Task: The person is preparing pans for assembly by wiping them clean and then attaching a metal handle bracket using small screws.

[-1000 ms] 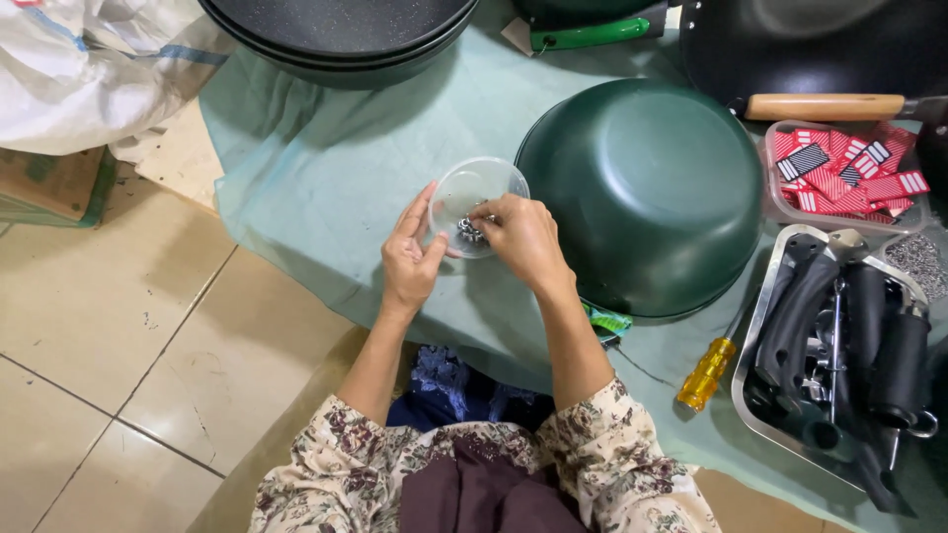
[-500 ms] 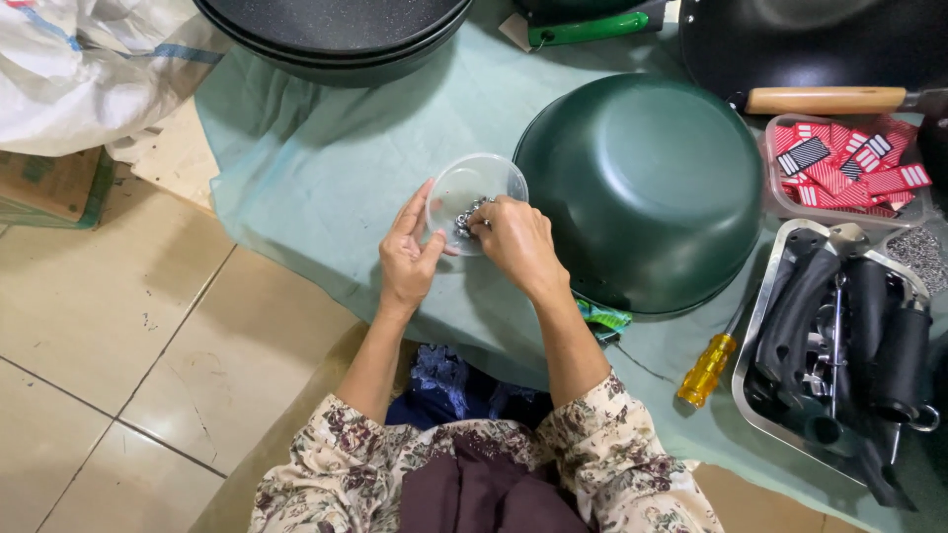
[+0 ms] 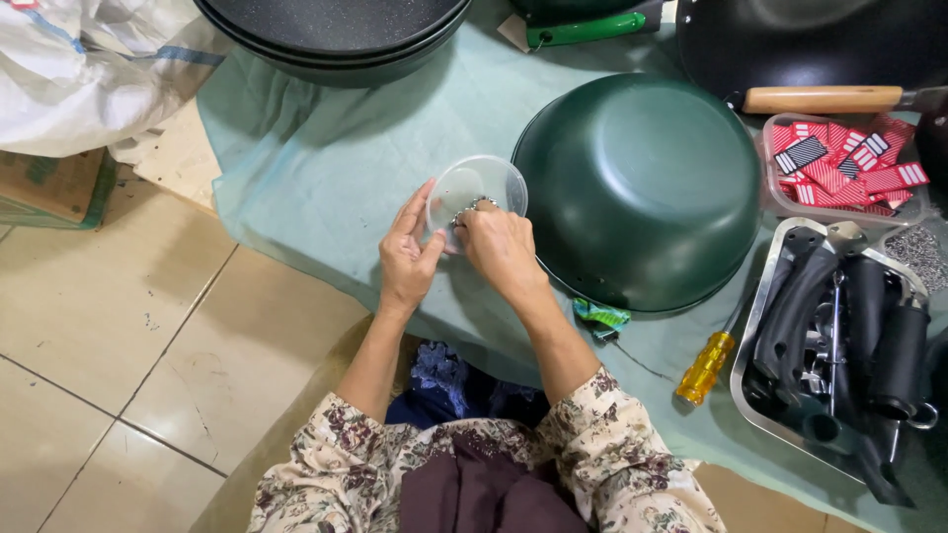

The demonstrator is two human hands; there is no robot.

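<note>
Steadying the small clear round plastic tub [image 3: 476,190] on the pale green cloth [image 3: 316,168], the left hand [image 3: 407,255] cups its side with fingers apart; the right hand [image 3: 499,247] pinches together inside it, among small metal bits, beside the upturned dark green pan [image 3: 637,190].

Your right hand [image 3: 502,247] covers part of the clear tub [image 3: 476,190], so its little metal bits are too small to tell. The top edge cuts off the black pans [image 3: 336,30].
</note>
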